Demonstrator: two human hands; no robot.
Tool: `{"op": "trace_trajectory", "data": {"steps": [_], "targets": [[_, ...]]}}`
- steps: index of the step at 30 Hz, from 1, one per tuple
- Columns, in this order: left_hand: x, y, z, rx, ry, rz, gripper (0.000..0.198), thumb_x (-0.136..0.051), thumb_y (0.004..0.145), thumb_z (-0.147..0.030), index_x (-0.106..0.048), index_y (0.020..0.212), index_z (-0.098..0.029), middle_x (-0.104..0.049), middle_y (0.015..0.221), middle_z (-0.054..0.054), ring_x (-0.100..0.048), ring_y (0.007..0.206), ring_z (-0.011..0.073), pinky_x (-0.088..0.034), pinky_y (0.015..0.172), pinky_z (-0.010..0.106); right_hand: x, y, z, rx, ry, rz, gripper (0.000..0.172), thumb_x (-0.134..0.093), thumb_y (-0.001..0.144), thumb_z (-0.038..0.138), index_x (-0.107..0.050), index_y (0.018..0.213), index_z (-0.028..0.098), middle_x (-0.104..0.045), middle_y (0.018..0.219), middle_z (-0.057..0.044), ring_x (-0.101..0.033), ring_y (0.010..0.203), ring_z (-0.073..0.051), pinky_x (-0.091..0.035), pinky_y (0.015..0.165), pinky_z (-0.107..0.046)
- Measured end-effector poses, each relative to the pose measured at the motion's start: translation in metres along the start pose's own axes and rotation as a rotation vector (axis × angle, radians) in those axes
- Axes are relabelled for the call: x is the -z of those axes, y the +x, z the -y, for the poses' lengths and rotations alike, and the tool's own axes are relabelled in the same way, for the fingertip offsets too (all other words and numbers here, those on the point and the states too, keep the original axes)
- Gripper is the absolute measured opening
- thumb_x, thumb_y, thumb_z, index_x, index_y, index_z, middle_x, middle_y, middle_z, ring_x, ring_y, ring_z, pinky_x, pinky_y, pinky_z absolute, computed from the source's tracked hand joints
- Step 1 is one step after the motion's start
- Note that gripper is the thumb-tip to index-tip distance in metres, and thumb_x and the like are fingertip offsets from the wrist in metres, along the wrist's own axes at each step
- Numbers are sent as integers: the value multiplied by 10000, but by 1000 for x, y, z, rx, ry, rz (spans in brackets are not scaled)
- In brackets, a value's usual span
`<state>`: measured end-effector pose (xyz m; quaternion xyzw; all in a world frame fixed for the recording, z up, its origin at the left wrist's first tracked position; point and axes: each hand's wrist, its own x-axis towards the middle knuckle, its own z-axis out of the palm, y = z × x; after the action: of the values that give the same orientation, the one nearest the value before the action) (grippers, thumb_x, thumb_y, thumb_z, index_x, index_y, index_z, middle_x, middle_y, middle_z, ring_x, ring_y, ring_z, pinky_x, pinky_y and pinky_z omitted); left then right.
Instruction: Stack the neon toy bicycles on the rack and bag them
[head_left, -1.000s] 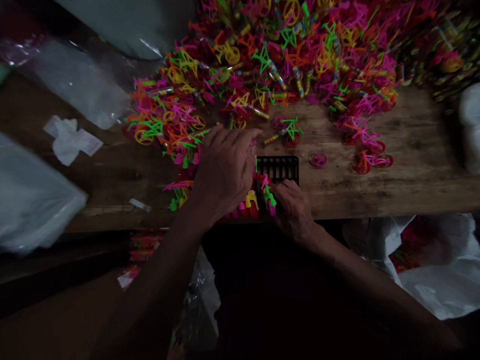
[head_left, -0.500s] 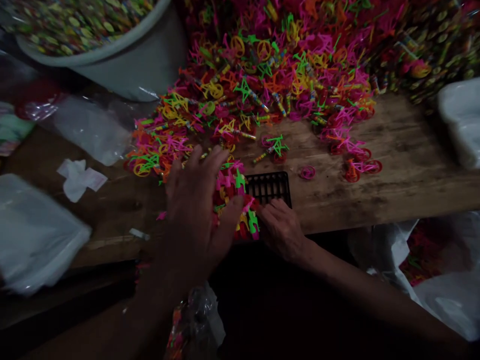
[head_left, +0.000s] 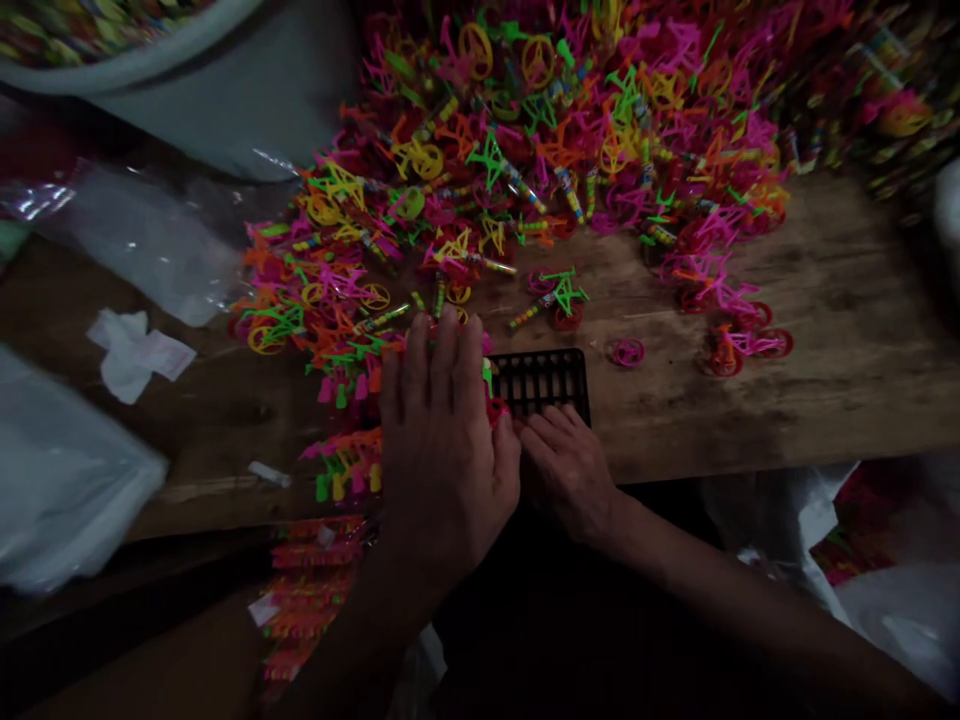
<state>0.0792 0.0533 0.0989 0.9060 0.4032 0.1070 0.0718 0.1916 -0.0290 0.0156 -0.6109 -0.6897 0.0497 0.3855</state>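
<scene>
My left hand lies flat, fingers stretched out together, over a row of small bright plastic toy bicycles. It covers most of them; pink, orange, green and yellow parts stick out on its left side. To the right, a black slotted tray shows its bare slots. My right hand is closed, its curled fingers at the tray's near edge. A bit of red plastic shows between the two hands. How far the tray runs under my left hand is hidden.
A large heap of toy bicycles with candy-filled tubes covers the back of the wooden table. A big pale tub stands at back left. Plastic bags lie left. A loose pink wheel lies right of the tray.
My left hand has moved right and come down flat over the toy bicycles, uncovering colourful parts on its left. My right hand stays at the tray. The view has shifted slightly.
</scene>
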Motion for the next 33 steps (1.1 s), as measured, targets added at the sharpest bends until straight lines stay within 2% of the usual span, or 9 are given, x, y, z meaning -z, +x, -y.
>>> {"op": "trace_trajectory", "data": {"steps": [4,8,12,16,19,22,27,30,33], "targets": [[0,0,-1,-5,29,-28,690,-455,960,-231,-304,1616,-82,-335,1704,207,-254,1615,374,-227,1321,602,5,-2,-3,-16,107,23,228,-437,1043,146,-611,902,188,-619,766,-30,-508,722,-182,-408,695,-322],[-1,1,0,-21,26,-52,673,-462,976,-260,-331,1607,-68,-367,1691,200,-283,1603,380,-246,1310,611,34,10,-19,17,275,55,153,-483,1052,134,-631,1038,173,-704,905,-54,-615,786,-160,-496,721,-275],[-1,1,2,-29,-21,-80,670,-463,1018,-363,-338,1604,-64,-381,1679,214,-289,1601,387,-250,1304,636,57,46,-46,43,16,7,218,-454,1064,160,-671,1087,172,-715,978,-97,-637,905,-214,-524,829,-341],[17,3,6,-28,-96,-103,575,-383,1067,-379,-374,1584,-127,-480,1624,193,-431,1536,352,-378,1245,620,44,85,-67,102,-219,253,288,-477,1025,133,-673,1234,165,-696,1254,-153,-575,1155,-300,-480,1028,-473],[36,16,9,-63,-83,-119,481,-408,1065,-340,-462,1525,-208,-583,1551,134,-552,1447,304,-444,1207,563,34,102,-77,133,-262,318,342,-446,1010,98,-666,1262,167,-697,1234,-150,-568,1148,-298,-470,1052,-485],[41,38,14,-91,-72,-131,508,-494,1030,-331,-482,1511,-167,-598,1529,152,-553,1442,315,-444,1209,532,44,109,-83,130,-221,216,350,-435,1016,144,-646,1294,175,-690,1139,-137,-596,1053,-278,-516,974,-470],[18,67,26,-105,61,134,309,-428,1013,-269,-715,1064,-164,-780,1084,145,-728,1089,337,-545,997,511,84,82,-74,-99,100,-274,144,-597,973,236,-658,1103,239,-682,975,-41,-655,846,-188,-563,825,-366],[13,69,25,-120,118,237,376,-362,1024,-261,-695,862,-194,-771,909,114,-736,920,304,-545,887,465,92,37,-63,-339,309,-297,69,-671,966,304,-651,967,238,-686,858,3,-674,775,-156,-559,740,-307],[17,66,19,-98,108,240,360,-379,1019,-268,-714,917,-183,-781,987,116,-728,961,304,-530,903,454,86,-8,-59,-369,234,-235,83,-664,975,311,-673,937,238,-721,890,-15,-690,832,-171,-557,764,-319]]}}
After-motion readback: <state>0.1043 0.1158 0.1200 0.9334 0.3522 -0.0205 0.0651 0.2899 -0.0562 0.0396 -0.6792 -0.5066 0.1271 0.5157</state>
